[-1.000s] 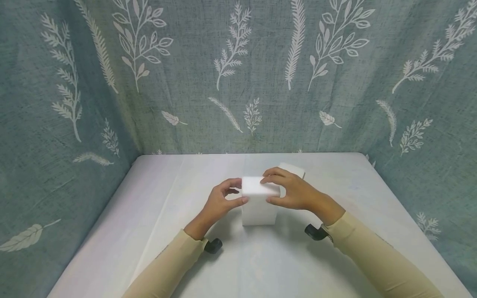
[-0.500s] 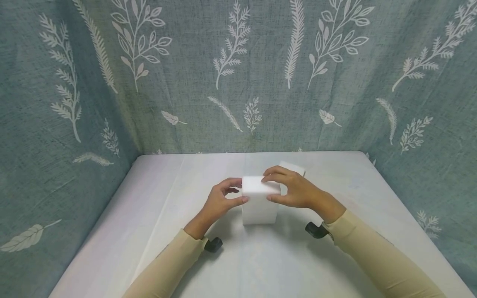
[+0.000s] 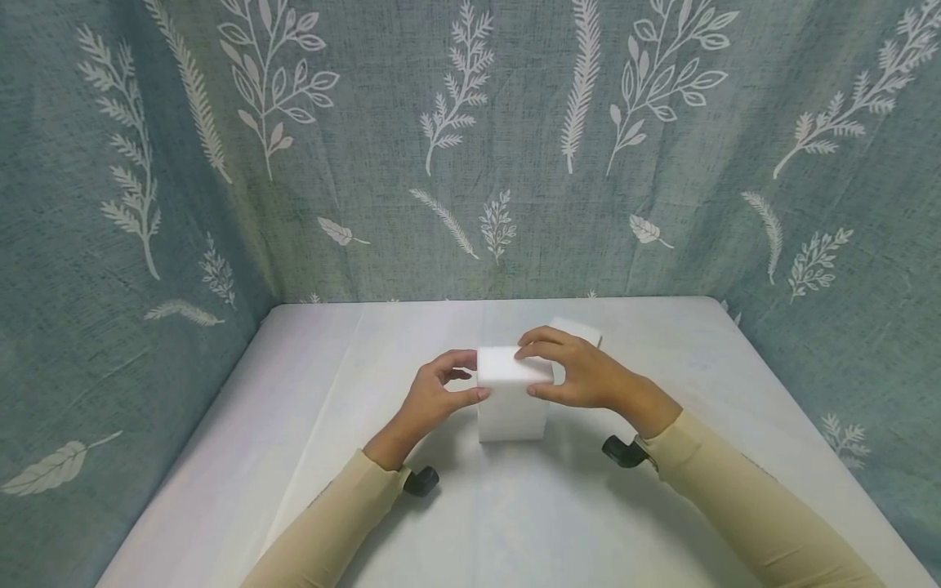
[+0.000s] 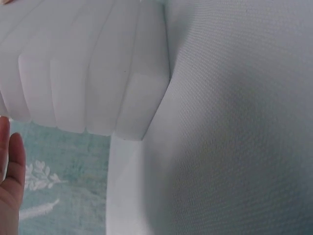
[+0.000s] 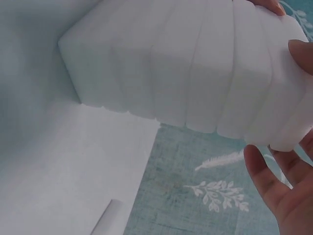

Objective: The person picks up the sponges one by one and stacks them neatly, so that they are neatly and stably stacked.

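An upright stack of several white sponge slabs (image 3: 510, 418) stands on the table, its edges nearly lined up. My left hand (image 3: 439, 390) holds the top slab's left end, thumb at the front corner and fingers toward the back. From the right, my right hand (image 3: 588, 374) grips the same top slab, with the thumb in front and a fingertip over its upper face. The left wrist view shows the layered slabs (image 4: 73, 88) beside part of the left hand (image 4: 11, 171). In the right wrist view, fingers (image 5: 264, 174) of the right hand reach the stack's upper end.
Behind the right hand, another white slab (image 3: 579, 331) lies flat on the table, partly hidden. A pale cloth covers the table (image 3: 353, 523). Green leaf-patterned curtains (image 3: 382, 147) enclose its back and sides. Dark wrist cameras (image 3: 625, 452) hang under both sleeves.
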`<act>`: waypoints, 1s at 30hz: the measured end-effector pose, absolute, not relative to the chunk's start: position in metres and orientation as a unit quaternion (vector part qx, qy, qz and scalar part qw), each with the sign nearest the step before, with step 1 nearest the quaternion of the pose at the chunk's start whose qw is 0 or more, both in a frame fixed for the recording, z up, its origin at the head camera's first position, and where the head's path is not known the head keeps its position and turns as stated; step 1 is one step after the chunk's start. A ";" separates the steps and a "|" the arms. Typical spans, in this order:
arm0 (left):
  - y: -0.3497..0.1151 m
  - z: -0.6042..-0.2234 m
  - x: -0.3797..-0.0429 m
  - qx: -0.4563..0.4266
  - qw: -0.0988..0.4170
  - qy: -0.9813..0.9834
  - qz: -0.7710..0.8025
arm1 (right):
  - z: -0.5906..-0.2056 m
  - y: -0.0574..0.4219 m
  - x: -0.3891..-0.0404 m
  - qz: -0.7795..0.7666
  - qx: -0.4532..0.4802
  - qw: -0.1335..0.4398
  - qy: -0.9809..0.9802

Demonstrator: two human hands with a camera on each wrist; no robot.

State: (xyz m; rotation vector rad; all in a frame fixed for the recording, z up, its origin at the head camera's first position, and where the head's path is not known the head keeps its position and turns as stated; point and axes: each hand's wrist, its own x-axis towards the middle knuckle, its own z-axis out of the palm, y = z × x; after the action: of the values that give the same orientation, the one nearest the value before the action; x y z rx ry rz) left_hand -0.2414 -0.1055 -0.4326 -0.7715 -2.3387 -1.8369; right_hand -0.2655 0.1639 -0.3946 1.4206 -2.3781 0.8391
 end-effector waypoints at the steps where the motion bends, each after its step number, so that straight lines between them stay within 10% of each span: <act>1: -0.106 -0.432 -0.241 -0.250 0.034 -0.762 -0.597 | -0.395 0.164 -0.266 0.288 0.487 0.121 -0.816; 30: -0.105 -0.431 -0.243 -0.269 0.045 -0.744 -0.610 | -0.408 0.194 -0.288 0.350 0.405 0.067 -0.842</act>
State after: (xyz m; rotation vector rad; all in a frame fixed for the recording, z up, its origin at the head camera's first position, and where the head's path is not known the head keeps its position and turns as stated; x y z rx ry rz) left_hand -0.2430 -0.1047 -0.4311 -0.8202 -2.2720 -1.8632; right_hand -0.2879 0.1939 -0.4083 1.2215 -2.5382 1.0555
